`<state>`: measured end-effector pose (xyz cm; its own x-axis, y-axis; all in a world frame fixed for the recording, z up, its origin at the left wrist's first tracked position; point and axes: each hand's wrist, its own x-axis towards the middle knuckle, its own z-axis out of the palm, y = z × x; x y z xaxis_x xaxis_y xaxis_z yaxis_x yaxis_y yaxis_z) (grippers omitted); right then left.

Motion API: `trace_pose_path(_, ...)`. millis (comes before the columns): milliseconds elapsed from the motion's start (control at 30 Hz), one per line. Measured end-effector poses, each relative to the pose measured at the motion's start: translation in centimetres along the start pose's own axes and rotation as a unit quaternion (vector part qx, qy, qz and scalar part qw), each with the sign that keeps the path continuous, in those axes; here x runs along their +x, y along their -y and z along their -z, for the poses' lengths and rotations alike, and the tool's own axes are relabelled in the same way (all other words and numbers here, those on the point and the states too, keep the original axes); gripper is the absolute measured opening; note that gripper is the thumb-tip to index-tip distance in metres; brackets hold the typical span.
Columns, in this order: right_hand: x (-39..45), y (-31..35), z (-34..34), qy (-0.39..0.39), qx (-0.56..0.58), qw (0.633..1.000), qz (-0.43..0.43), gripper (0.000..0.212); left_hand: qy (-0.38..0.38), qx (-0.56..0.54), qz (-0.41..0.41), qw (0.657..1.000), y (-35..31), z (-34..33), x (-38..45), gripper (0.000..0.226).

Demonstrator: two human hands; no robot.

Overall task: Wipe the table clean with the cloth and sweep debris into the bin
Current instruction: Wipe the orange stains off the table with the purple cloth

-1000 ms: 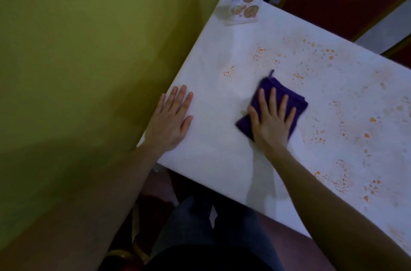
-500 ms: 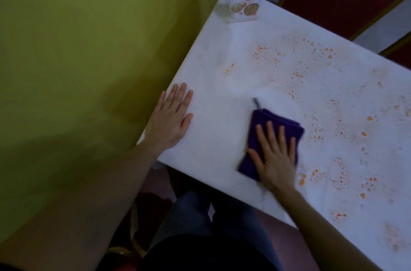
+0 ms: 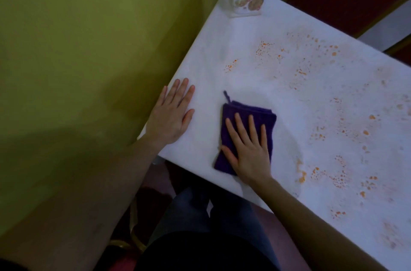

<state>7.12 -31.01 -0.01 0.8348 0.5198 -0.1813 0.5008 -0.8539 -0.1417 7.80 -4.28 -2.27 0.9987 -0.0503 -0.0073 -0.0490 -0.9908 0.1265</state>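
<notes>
Plainly, the purple cloth (image 3: 245,119) lay folded flat near the table's (image 3: 222,66) front edge, pinned under the right hand (image 3: 249,150), whose fingers were spread open and pressed down on it rather than curled around it. The left hand (image 3: 171,115) rested palm-down, fingers extended, at the table's left edge. The cloth looked soft, light and limp; flat palm pressure across its middle probably suited it best. Orange spatter (image 3: 338,133) covered the surface to its right.

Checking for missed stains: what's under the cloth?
The cloth lies flat on the table under the right hand. Whether stains remain beneath it cannot be seen; it covers that patch.
</notes>
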Motion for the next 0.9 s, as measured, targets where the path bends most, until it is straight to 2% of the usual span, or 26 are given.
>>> trace_pose_path(100, -2.7, -3.2, -0.1, -0.001, -0.014, 1.0, 0.002, 0.069, 0.003, 0.002, 0.005, 1.0, 0.0, 0.0, 0.2, 0.063)
trace_pose_path(167, -2.4, -5.6, 0.5, 0.007, -0.023, 0.999, -0.028, 0.072, 0.006, 0.004, 0.008, 1.0, 0.1, -0.1, 0.1, 0.063)
trace_pose_path(300, 2.8, -7.9, 1.8, -0.008, 0.011, 0.99, -0.139, 0.074, 0.008, 0.004, 0.006, 1.0, 0.1, -0.2, -0.1, 0.063)
trace_pose_path(400, 7.6, -6.2, 2.4, -0.024, 0.02, 0.985, -0.168, 0.074, 0.008, -0.001, 0.001, 1.0, 0.0, 0.0, 0.0, 0.062)
trace_pose_path(467, 9.5, -3.8, 2.4, -0.023, 0.019, 0.988, -0.15, 0.075, 0.009, 0.0, 0.0, 1.0, 0.0, 0.1, 0.0, 0.062)
trace_pose_path(600, 7.8, 0.4, 1.6, -0.011, 0.0, 0.999, -0.038, 0.07, 0.011, 0.006, -0.001, 1.0, 0.1, 0.4, 0.2, 0.062)
trace_pose_path(800, -0.4, -2.5, 0.3, 0.001, -0.001, 1.0, 0.01, 0.066, 0.013, -0.027, 0.012, 0.999, 0.6, 0.3, 0.6, 0.063)
trace_pose_path(900, -0.9, -2.3, 0.1, 0.011, -0.006, 0.998, 0.061, 0.063, 0.014, -0.013, 0.013, 1.0, 0.9, 0.5, 0.7, 0.064)
